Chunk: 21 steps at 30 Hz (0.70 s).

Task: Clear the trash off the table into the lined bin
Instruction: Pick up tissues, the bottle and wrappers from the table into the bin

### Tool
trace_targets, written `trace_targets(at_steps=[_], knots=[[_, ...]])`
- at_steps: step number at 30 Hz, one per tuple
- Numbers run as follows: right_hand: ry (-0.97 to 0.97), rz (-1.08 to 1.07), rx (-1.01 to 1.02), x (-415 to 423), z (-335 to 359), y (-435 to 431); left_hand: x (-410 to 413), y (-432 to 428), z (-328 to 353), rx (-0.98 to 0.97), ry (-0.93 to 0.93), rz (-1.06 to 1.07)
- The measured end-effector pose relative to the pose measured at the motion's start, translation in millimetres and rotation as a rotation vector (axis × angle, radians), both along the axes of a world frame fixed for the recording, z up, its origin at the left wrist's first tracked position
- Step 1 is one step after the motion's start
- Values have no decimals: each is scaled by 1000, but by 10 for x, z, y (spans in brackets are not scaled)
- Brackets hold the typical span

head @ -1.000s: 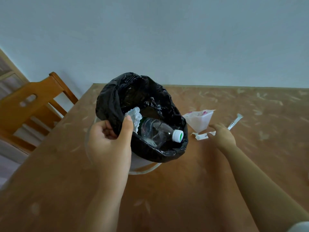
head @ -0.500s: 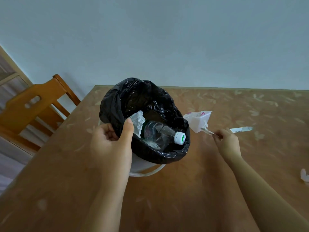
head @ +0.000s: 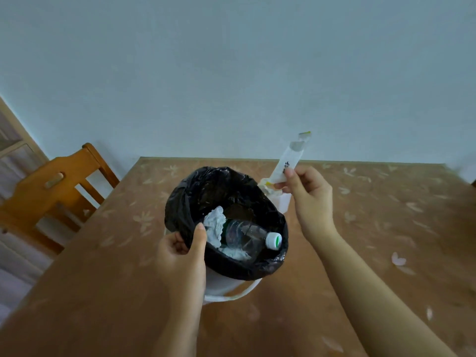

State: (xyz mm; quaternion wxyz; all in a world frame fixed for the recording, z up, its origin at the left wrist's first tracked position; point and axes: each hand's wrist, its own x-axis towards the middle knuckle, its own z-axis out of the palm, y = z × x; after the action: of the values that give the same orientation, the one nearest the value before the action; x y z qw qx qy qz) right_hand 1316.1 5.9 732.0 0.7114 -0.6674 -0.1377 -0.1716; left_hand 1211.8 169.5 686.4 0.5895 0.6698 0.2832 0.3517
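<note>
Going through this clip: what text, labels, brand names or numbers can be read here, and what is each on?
Paper wrapper, pinched by the right hand: short dark print beside the fingertips, too blurred to read.
Clear bottle inside the bin liner: no label shows; its cap has a green mark, no readable letters.
Nothing else shows any text.
</note>
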Motion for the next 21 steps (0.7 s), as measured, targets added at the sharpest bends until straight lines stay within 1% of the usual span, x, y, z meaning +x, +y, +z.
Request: trace_targets(at_steps=[5, 11, 13, 15, 19, 21], knots=[[15, 200, 39, -440, 288, 265, -193, -82, 198, -31, 6, 9], [114, 357, -75, -664, 338, 323, -396, -68, 417, 13, -25, -11], [206, 385, -163, -662, 324, 348, -428, -64, 466, 10, -31, -18], [273, 366, -297, -628, 308, 379, -455, -63, 506, -3, -34, -22], [257, 339, -564, -598, 279, 456, -483, -51, 534, 7, -20, -24], [252, 389, -620, -595, 275, 475, -453, -53, 519, 16, -12, -18]])
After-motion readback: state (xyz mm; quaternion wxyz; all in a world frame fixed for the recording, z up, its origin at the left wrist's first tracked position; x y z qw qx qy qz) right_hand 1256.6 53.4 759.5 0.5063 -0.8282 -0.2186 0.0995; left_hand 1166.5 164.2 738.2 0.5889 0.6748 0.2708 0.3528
